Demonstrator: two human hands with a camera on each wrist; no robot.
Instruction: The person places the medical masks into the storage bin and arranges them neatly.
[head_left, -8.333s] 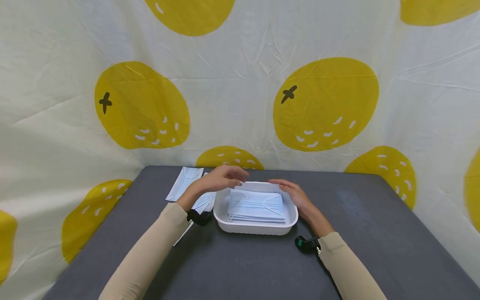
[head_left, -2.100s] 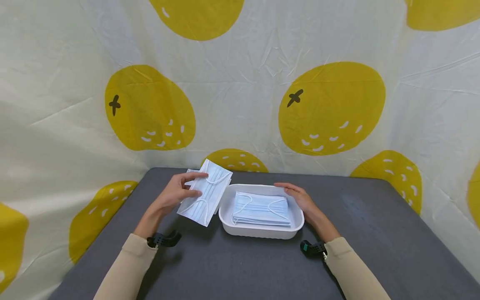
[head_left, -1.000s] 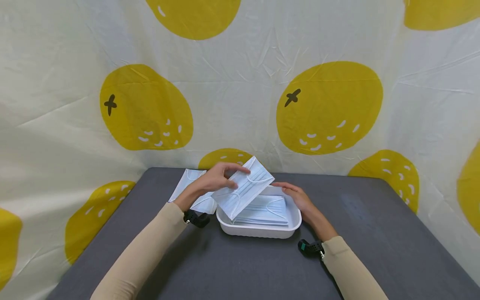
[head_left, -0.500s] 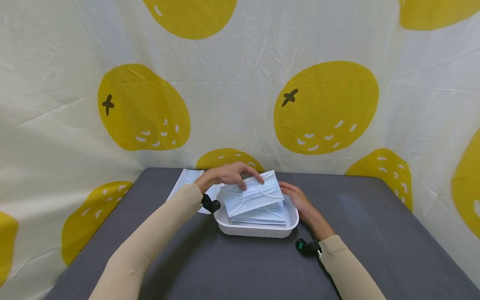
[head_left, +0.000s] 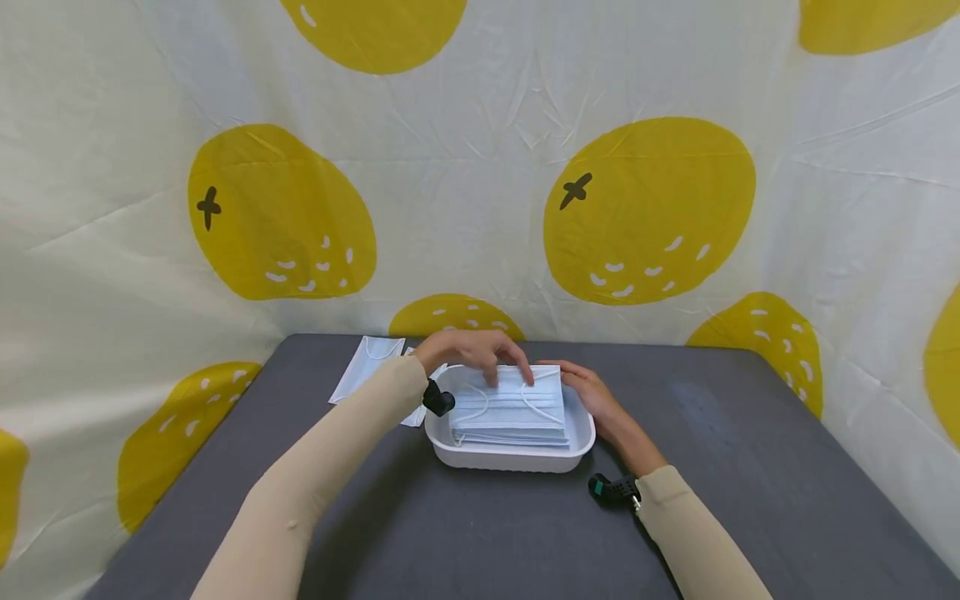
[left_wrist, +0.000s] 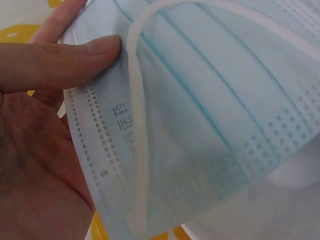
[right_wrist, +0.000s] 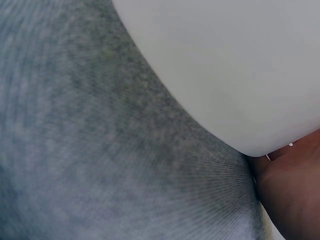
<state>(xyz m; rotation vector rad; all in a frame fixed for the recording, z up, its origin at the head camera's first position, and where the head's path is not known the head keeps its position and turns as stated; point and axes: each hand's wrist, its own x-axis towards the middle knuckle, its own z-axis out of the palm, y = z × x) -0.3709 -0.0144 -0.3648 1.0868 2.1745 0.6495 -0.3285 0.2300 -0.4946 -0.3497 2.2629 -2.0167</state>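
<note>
My left hand [head_left: 474,347] reaches over a white plastic tray [head_left: 510,458] and pinches a pale blue disposable face mask [head_left: 506,400] near its far edge. In the left wrist view, the thumb lies on the mask [left_wrist: 190,115] beside a white ear loop, with fingers behind it. That mask lies flat over a stack of face masks [head_left: 510,437] in the tray. At the tray's right back corner, my right hand [head_left: 596,398] holds the rim, fingers along the outside. The right wrist view shows the tray's outer wall [right_wrist: 225,65] with part of the right hand [right_wrist: 295,185] against it.
On the dark grey tabletop [head_left: 480,533], left of the tray, lie further face masks [head_left: 366,368], partly hidden by my left forearm. A white cloth with yellow fruit prints [head_left: 465,192] hangs behind the table. Tabletop extends in front of and right of the tray.
My left hand has brought a mask from the left side over the tray and lowered it, turning it level with the stack. My right hand stays at the tray's corner.
</note>
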